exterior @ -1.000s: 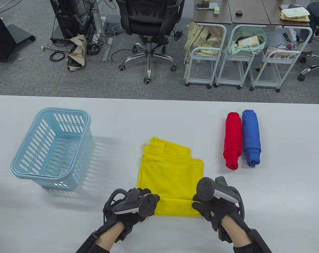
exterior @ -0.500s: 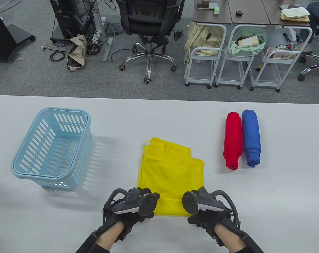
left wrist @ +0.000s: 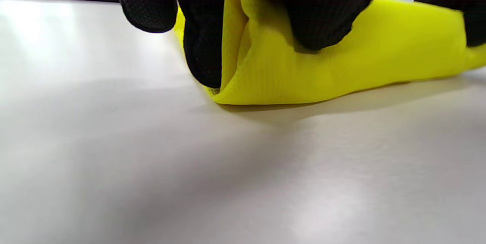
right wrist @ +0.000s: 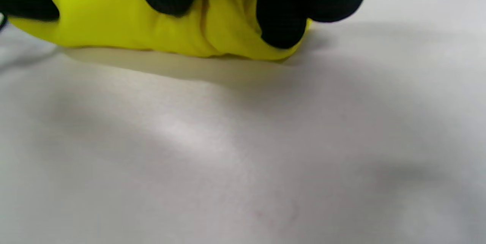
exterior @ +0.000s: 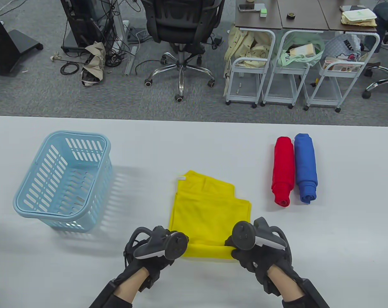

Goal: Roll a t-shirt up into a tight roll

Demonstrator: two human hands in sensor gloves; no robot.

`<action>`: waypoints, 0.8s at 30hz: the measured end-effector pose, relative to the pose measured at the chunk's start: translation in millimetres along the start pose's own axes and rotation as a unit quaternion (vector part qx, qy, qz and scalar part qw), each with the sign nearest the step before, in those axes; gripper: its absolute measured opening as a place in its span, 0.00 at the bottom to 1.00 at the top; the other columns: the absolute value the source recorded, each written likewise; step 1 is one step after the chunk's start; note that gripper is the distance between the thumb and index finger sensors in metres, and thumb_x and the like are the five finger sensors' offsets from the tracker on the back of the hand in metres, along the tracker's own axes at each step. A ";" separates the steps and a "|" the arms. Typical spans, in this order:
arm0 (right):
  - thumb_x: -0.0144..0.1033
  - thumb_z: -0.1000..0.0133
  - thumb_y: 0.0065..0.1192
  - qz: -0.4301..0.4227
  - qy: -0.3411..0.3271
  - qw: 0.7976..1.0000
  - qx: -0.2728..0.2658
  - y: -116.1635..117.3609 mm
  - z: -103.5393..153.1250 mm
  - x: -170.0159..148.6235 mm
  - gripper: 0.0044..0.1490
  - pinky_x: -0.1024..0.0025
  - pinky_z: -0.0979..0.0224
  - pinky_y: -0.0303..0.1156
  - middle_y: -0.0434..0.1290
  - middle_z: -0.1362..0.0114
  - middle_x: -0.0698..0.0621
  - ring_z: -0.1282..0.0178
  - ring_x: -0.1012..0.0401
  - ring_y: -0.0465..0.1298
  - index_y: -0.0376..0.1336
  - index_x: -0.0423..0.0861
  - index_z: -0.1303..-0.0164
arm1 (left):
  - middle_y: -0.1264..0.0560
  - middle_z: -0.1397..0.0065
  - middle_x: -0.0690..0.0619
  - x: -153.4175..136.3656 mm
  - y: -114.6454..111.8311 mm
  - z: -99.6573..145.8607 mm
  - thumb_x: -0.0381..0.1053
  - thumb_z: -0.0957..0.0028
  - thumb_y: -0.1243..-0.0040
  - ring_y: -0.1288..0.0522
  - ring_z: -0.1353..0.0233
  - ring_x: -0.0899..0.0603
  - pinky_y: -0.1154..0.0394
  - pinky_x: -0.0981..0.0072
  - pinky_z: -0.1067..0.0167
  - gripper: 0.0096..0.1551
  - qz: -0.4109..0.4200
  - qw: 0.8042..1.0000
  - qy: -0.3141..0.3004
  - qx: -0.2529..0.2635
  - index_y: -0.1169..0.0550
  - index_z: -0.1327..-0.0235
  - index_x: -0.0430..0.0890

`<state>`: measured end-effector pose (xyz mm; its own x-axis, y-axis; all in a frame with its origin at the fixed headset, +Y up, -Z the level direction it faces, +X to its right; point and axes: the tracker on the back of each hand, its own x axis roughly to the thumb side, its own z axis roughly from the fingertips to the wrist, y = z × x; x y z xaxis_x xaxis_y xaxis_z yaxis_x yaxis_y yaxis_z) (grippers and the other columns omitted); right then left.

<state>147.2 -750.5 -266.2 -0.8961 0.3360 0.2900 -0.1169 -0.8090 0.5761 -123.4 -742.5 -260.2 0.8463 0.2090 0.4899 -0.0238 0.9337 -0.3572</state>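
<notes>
A folded yellow t-shirt (exterior: 210,208) lies flat on the white table (exterior: 194,141), its near edge turned up into a short roll (exterior: 206,250). My left hand (exterior: 168,245) grips the roll's left end, fingers curled into the fold of the yellow roll (left wrist: 303,73). My right hand (exterior: 242,248) grips the right end, fingers pressed over the yellow roll (right wrist: 178,27). Each hand's back carries a tracker that hides the fingers in the table view.
A light blue slotted basket (exterior: 64,179) stands at the left. A red roll (exterior: 283,170) and a blue roll (exterior: 305,166) lie side by side at the right. Beyond the table's far edge are an office chair (exterior: 181,35) and wire carts (exterior: 296,64).
The near fold has tightened into a narrower roll and the whole shirt has slid slightly toward me and right. My right hand dipped inward, then came back to the roll's right end.
</notes>
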 end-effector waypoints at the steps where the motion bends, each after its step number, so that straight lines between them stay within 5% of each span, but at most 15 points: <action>1: 0.42 0.39 0.53 -0.020 0.002 1.000 0.005 0.4 -0.2 -4.4 0.29 0.55 0.36 0.72 0.73 0.33 0.49 0.44 0.57 0.79 0.59 0.50 0.26 | 0.15 0.40 0.55 -3.9 -0.9 0.0 0.54 0.40 0.43 0.14 0.46 0.49 0.30 0.41 0.28 0.24 0.028 1.000 -0.001 -0.004 0.22 0.32 0.51; 4: 0.43 0.37 0.49 -0.004 0.035 0.999 0.008 3.3 -2.9 -9.5 0.34 0.57 0.38 0.73 0.72 0.34 0.51 0.47 0.59 0.79 0.50 0.49 0.20 | 0.13 0.46 0.55 -15.1 -3.7 -1.7 0.57 0.41 0.44 0.14 0.51 0.47 0.29 0.42 0.29 0.25 0.071 0.997 0.013 -0.003 0.20 0.35 0.49; 13: 0.49 0.38 0.52 0.019 0.072 0.997 -0.008 4.0 -3.5 -5.5 0.41 0.57 0.39 0.73 0.70 0.34 0.52 0.47 0.59 0.79 0.46 0.45 0.18 | 0.17 0.41 0.56 -4.6 9.8 9.3 0.59 0.42 0.42 0.16 0.44 0.47 0.30 0.42 0.29 0.25 -0.094 0.988 0.105 0.061 0.23 0.33 0.53; 16: 0.48 0.38 0.52 0.021 0.073 0.997 -0.009 4.0 -3.6 -4.9 0.40 0.57 0.39 0.73 0.70 0.34 0.52 0.47 0.59 0.79 0.47 0.45 0.19 | 0.20 0.35 0.55 13.2 17.9 15.6 0.59 0.42 0.41 0.19 0.39 0.46 0.31 0.42 0.28 0.28 -0.075 0.991 0.059 0.089 0.26 0.29 0.54; 19: 0.49 0.38 0.53 0.017 0.076 0.997 -0.012 3.2 -3.1 -5.7 0.40 0.57 0.39 0.73 0.71 0.34 0.52 0.47 0.59 0.80 0.47 0.45 0.19 | 0.24 0.27 0.51 26.8 3.3 7.9 0.58 0.43 0.40 0.21 0.34 0.44 0.31 0.42 0.28 0.30 -0.065 0.997 -0.014 0.044 0.27 0.27 0.56; 21: 0.53 0.39 0.55 0.055 0.121 0.990 -0.039 0.2 1.2 -3.4 0.42 0.55 0.40 0.74 0.73 0.37 0.53 0.49 0.57 0.81 0.49 0.46 0.18 | 0.27 0.23 0.50 30.2 -11.3 -0.5 0.59 0.44 0.39 0.24 0.31 0.43 0.31 0.43 0.27 0.32 -0.096 0.995 -0.025 -0.005 0.29 0.25 0.57; 24: 0.57 0.42 0.57 0.152 0.188 0.967 -0.079 -8.5 10.3 -0.8 0.44 0.55 0.40 0.74 0.74 0.36 0.51 0.48 0.57 0.81 0.52 0.48 0.19 | 0.30 0.22 0.50 33.2 -13.6 -4.2 0.60 0.45 0.39 0.26 0.31 0.43 0.32 0.43 0.27 0.34 -0.127 0.992 -0.023 -0.004 0.32 0.23 0.58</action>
<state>153.3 -738.9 -263.4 -0.9884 -0.1035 0.1113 0.1382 -0.9167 0.3748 -92.7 -749.5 -242.5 0.7997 -0.0202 0.6000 0.1921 0.9555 -0.2240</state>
